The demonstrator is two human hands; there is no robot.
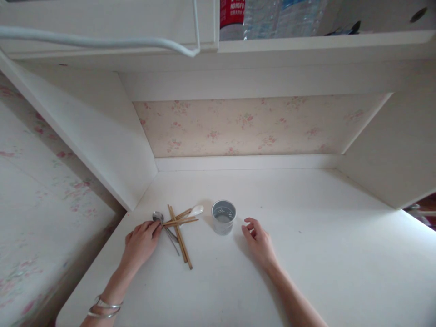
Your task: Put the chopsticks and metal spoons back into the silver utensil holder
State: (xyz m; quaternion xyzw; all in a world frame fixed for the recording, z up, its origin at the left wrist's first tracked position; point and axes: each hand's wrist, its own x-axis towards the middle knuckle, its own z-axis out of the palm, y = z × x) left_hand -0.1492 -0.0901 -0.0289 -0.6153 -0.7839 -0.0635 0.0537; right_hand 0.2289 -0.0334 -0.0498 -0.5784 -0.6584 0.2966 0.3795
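Note:
My left hand [141, 243] lies on the white desk [306, 236] with its fingertips touching a metal spoon [158, 218]; the fingers are slightly bent and apart. Several wooden chopsticks [181, 238] lie crossed just right of that hand, with a white ceramic spoon [195, 210] behind them. A small grey perforated holder cup [223, 217] stands upright in the middle. My right hand [259, 243] rests on the desk just right of the cup, fingers loosely curled and apart, holding nothing.
The desk sits in a white alcove with side panels [102, 145] and floral wallpaper [245, 127] at the back. A shelf above holds plastic water bottles [272, 18]. A white cable [102, 43] hangs across the top left. A floral bedspread [41, 190] lies left.

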